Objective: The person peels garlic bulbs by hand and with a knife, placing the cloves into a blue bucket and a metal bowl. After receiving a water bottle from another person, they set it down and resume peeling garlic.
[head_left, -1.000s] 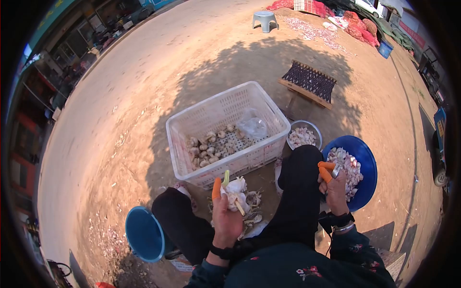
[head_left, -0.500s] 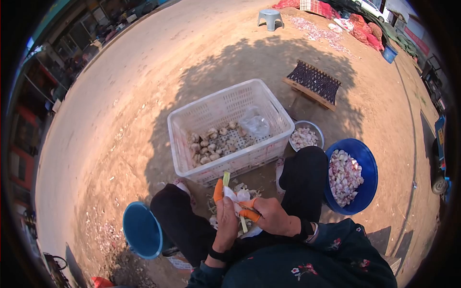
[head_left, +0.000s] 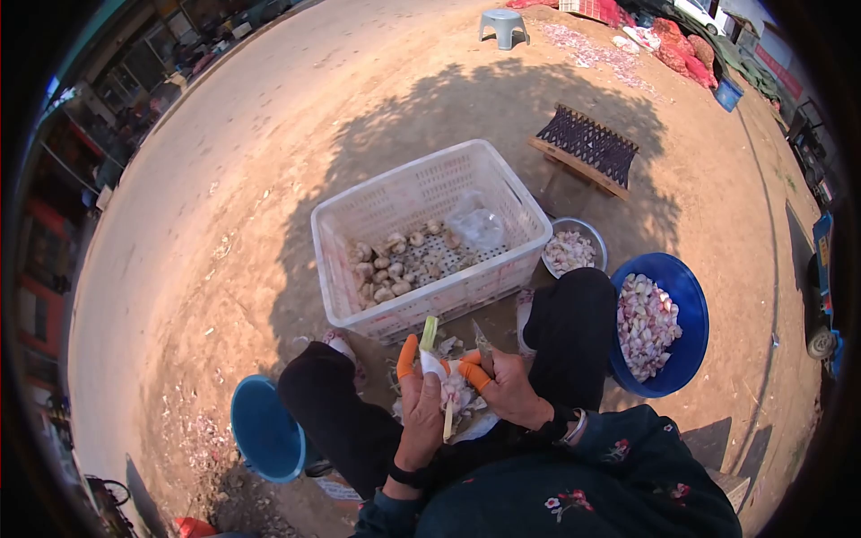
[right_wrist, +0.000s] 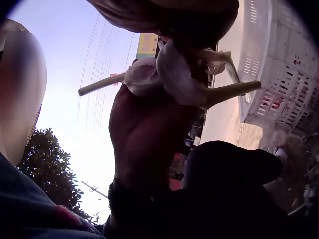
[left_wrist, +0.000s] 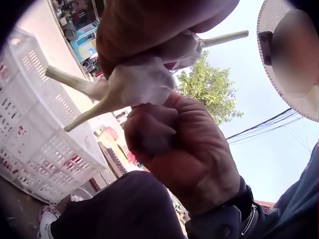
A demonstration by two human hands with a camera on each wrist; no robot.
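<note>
My left hand grips garlic bulbs with cut stems, over the gap between the knees; one stem points forward, another back toward the body. An orange cover sheathes a finger of this hand. My right hand holds a small knife, its pointed blade tilted up and away from the bulbs. Its orange-covered fingers are right at the garlic. In the left wrist view, white papery bulbs sit between both hands. The right wrist view shows two bulbs side by side, stems pointing opposite ways.
Ahead stands a white crate holding garlic bulbs and a plastic bag. Right of the knee are a blue basin of cloves and a metal bowl. A blue bucket stands left; a low stool lies beyond.
My right hand has come left with the knife, from above the blue basin to the garlic in my left hand. Since half a second ago, the knife blade has swung up away from the bulbs.
</note>
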